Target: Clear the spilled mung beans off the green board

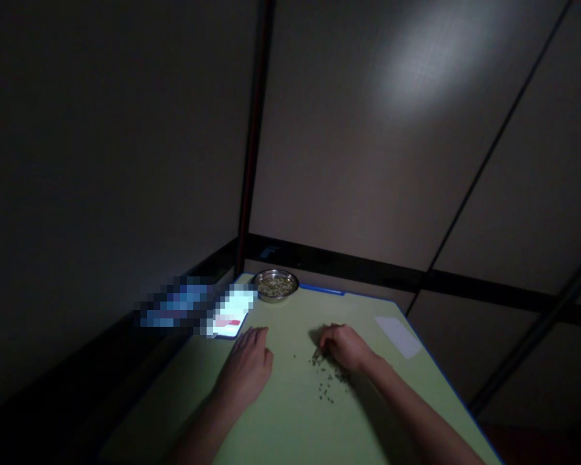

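Note:
Small dark grains, perhaps seeds, lie scattered over the pale green table. Above their far edge is my right hand, its fingers curled down and pinched together; whatever is between the fingertips is hidden. My left hand rests on the table left of the grains, fingers stretched forward and holding nothing. Just beyond its fingertips a lit phone lies at the left edge, partly blurred out. Farther back stands a round metal bowl with many small pale and dark bits in it.
A whitish rectangular sheet lies at the table's right side. Along the far edge runs a blue strip. Dark panelled walls close off the back and the left, near the table's corner. The room is dim.

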`<state>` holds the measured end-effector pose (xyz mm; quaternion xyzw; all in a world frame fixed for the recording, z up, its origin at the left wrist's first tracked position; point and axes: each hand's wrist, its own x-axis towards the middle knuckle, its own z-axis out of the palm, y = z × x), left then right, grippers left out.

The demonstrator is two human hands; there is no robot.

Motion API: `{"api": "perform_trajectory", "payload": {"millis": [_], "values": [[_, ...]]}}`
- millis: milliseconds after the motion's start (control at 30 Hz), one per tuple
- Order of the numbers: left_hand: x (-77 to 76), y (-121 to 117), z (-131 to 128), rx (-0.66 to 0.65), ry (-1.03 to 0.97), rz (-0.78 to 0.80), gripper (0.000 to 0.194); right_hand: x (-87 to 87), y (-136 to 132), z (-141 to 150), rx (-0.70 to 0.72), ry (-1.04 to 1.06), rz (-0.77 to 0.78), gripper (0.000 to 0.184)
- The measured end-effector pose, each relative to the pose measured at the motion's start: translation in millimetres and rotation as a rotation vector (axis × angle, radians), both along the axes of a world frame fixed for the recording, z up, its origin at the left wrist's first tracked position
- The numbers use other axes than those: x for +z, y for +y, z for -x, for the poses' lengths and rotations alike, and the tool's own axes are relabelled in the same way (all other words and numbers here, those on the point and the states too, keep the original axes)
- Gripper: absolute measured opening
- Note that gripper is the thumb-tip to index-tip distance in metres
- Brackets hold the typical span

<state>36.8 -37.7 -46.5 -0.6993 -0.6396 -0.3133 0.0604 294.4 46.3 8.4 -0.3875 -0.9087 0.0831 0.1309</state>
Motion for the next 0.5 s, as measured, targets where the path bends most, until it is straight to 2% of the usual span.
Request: {"api": "perform_trajectory", "payload": {"millis": [100, 233, 367, 500], "values": [[-1.7, 1, 1, -0.004, 0.001, -0.002, 0.041, 15.1, 8, -18, -0.123, -0.04, -0.033, 0.038], [-5.2, 2, 4, -0.005, 0.012, -0.004, 0.043, 31.1, 26, -43, -0.368, -0.127, -0.1, 0.039], [-7.9, 4, 6, -0.007, 0.035, 0.002, 0.041, 27.1, 30, -52, -0.536, -0.265, -0.107, 0.033], [-9.2, 7, 7, -0.013, 0.057, 0.012, 0.04, 15.4, 18, -31, -0.53, -0.368, -0.111, 0.028]]}}
